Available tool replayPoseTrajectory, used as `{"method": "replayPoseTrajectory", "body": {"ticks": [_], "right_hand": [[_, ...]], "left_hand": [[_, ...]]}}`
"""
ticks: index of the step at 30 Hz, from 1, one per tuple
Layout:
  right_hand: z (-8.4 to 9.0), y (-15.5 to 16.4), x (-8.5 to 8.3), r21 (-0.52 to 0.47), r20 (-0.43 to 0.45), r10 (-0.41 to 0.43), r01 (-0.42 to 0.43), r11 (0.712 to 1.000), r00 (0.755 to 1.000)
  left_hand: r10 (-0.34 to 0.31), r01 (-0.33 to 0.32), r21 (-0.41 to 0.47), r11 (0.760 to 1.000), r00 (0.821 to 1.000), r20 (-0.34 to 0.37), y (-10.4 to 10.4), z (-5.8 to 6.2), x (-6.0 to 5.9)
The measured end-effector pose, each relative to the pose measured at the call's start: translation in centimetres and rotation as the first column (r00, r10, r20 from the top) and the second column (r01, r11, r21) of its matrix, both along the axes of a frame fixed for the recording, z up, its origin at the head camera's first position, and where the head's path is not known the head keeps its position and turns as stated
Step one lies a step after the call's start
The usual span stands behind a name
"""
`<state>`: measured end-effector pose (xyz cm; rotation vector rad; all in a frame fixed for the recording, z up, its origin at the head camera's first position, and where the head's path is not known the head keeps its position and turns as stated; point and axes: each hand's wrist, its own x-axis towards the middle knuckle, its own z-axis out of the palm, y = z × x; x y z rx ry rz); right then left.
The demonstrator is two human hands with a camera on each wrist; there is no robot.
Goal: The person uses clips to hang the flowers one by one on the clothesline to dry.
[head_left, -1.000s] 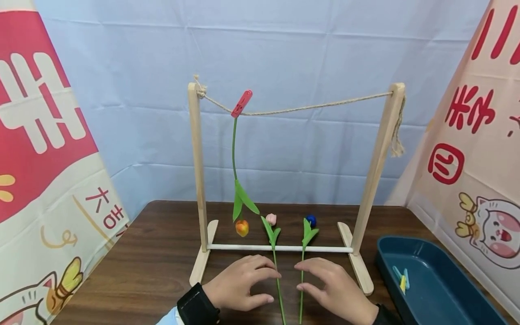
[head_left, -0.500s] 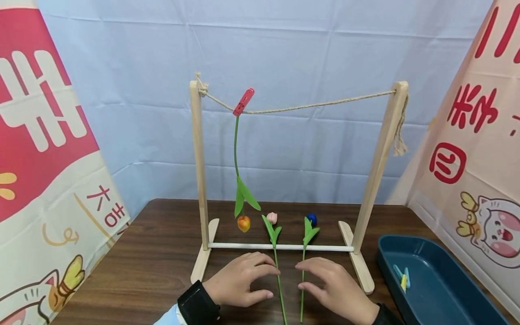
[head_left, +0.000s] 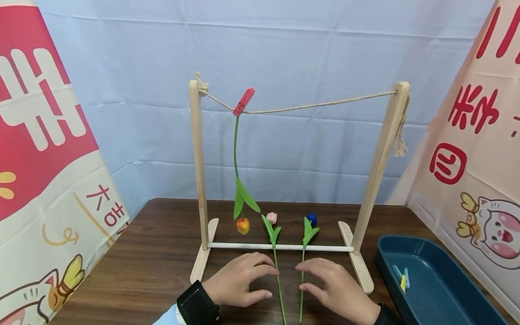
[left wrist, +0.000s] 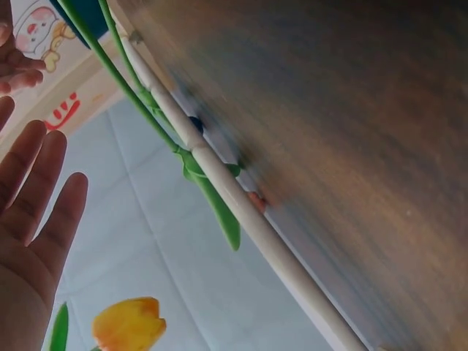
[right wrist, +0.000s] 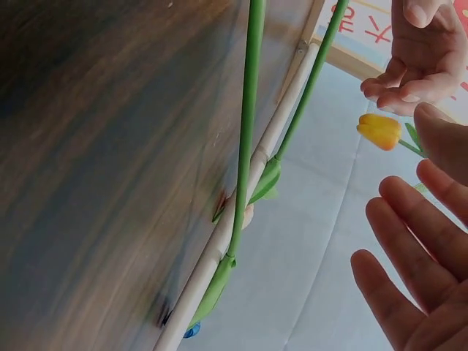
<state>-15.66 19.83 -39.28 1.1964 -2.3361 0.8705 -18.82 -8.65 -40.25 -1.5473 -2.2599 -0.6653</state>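
Observation:
My left hand (head_left: 245,280) is held over the table with fingers loosely bent and nothing in them. Just right of its fingertips runs the green stem of a pink artificial tulip (head_left: 271,218). A blue artificial tulip (head_left: 311,220) lies beside it, and the fingertips of my right hand (head_left: 335,289) overlap its stem in the head view. Both wrist views show the fingers spread, gripping nothing. Both stems cross the white rod (head_left: 252,246) of a wooden frame. A yellow-orange tulip (head_left: 243,225) hangs head down from a red clothespin (head_left: 243,101) on the rope (head_left: 325,104).
Two wooden posts, left (head_left: 197,162) and right (head_left: 379,167), carry the rope and stand on flat feet. At the right, a dark blue tray (head_left: 447,289) holds several small clothespins (head_left: 403,279), light blue and yellow. Behind the table (head_left: 134,271) hangs a pale blue cloth (head_left: 284,54).

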Motion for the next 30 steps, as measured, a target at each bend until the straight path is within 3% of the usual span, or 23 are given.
{"method": "replayPoseTrajectory", "body": {"ticks": [4, 12, 22, 30], "right_hand": [[0.1, 0.1, -0.1, -0.017, -0.031, 0.0, 0.0, 1.0, 1.0], [1.2, 0.6, -0.1, -0.002, -0.082, -0.037, 0.037, 0.999, 0.996], [5.1, 3.8, 0.4, 0.067, -0.205, -0.161, 0.178, 0.982, 0.965], [8.1, 7.1, 0.4, 0.165, -0.256, -0.243, 0.29, 0.943, 0.936]], "left_hand": [[-0.017, 0.017, -0.015, 1.0, 0.999, -0.042, 0.0, 0.1, -0.2], [-0.021, 0.02, -0.013, 1.0, 0.999, -0.031, -0.1, 0.3, -0.3], [-0.014, 0.014, -0.008, 1.0, 1.0, -0.009, -0.2, 0.1, -0.1], [-0.021, 0.019, -0.026, 0.999, 0.998, -0.061, -0.3, 0.2, -0.3]]}}
